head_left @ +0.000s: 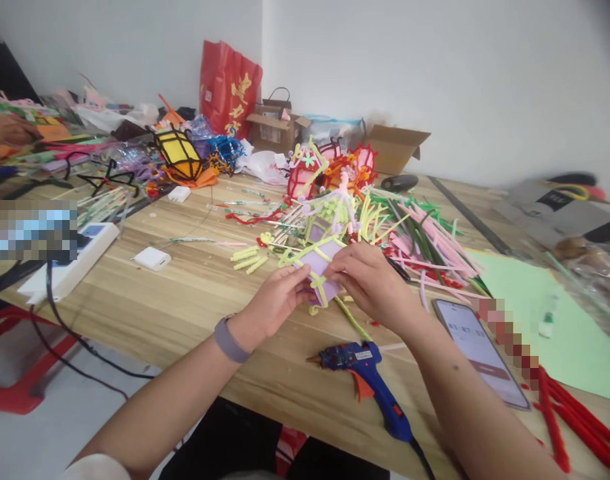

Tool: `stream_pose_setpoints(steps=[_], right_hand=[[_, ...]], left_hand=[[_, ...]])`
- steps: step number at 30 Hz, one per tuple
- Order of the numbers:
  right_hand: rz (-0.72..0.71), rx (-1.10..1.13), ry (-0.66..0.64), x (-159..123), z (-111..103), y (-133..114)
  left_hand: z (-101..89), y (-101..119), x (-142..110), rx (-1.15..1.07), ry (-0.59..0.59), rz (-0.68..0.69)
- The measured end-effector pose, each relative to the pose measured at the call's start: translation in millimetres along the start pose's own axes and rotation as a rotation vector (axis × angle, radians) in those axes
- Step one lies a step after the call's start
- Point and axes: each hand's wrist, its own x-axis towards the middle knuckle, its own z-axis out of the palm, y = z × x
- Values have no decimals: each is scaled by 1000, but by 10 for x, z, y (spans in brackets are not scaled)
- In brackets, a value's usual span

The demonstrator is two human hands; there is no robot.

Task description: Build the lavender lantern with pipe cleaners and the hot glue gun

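Note:
My left hand [279, 298] and my right hand [369, 280] both grip a small purple craft piece [319, 265] edged with yellow-green pipe cleaners, held just above the wooden table [195, 300]. Fingers of both hands are pinched closed on its edges. A taller purple and pink pipe-cleaner figure [335, 207] stands right behind it. A blue hot glue gun [367, 380] lies on the table in front of my hands, nozzle pointing left. Short yellow pipe-cleaner pieces [249, 259] lie to the left.
A heap of pink, green and red pipe cleaners [425, 247] lies at right, a phone [479, 350] and green paper [549, 313] beyond. White power strip [69, 267] and charger [153, 258] at left. Lantern crafts [179, 155], boxes [277, 128], a red bag [229, 87] stand behind. Another person's hand [5, 133] shows far left.

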Motion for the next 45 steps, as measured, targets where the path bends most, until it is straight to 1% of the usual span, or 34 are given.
stream_pose_setpoints(steps=[6,11,19,27,33,37,42,45], right_hand=[[-3,76,34,-2,-32,-1],[33,111,41,2,-35,-8],[14,102,23,-8,-19,10],[43,104,-24,-11,-16,-7],[32,106,-48,-23,-27,-15],[17,66,-77,-25,-44,-27],[3,3,-95,-21,-62,-52],[-10,-26,-93,-17,-74,-67]], left_hand=[[-11,1,-5,-19,6,-23],[-5,-5,-14,-11,-1,-32],[-24,-32,-4,-3,-23,-24],[10,-22,-17,6,6,-38],[40,-8,-31,8,11,-33],[43,-12,-32,22,-10,-8],[45,-12,-41,16,12,3],[55,-7,-50,18,2,-2]])
